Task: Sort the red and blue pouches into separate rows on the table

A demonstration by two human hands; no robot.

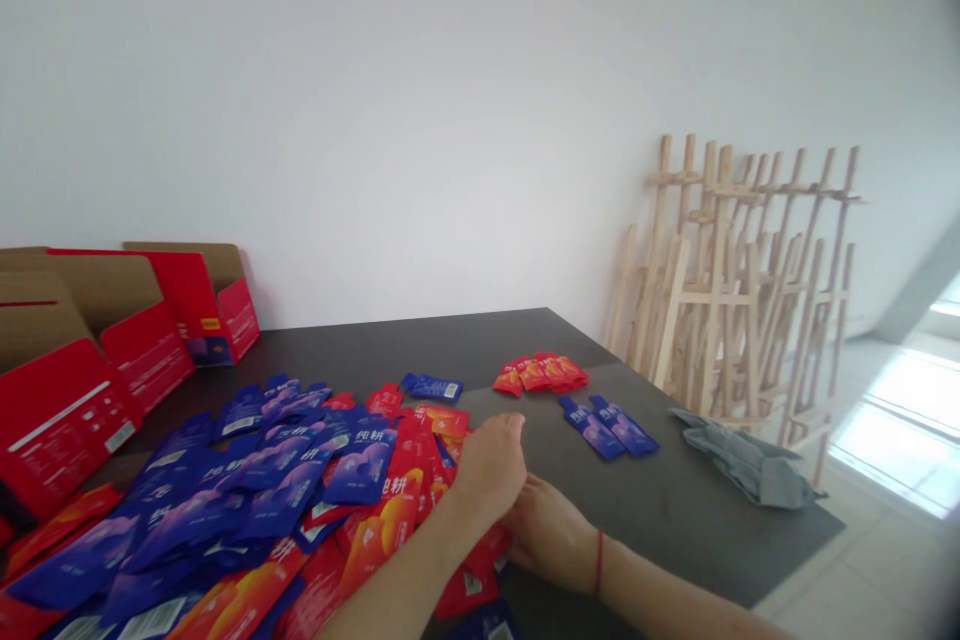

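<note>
My left hand is curled at the right edge of a heap of sachets, its fingers mostly turned away from view. Just below it, my right hand, a red string at the wrist, meets it with bent fingers. Whatever lies between the fingers is hidden. A red sachet shows under the hands. The heap mixes blue sachets with purple fruit prints and red sachets with orange fruit prints. Beyond my hands is a fanned row of small red sachets. Two blue sachets lie side by side to its right.
Open red cardboard boxes stand along the left side of the dark table. One blue sachet lies behind the heap. A folded grey bag is by the right edge. Wooden easels lean against the wall beyond.
</note>
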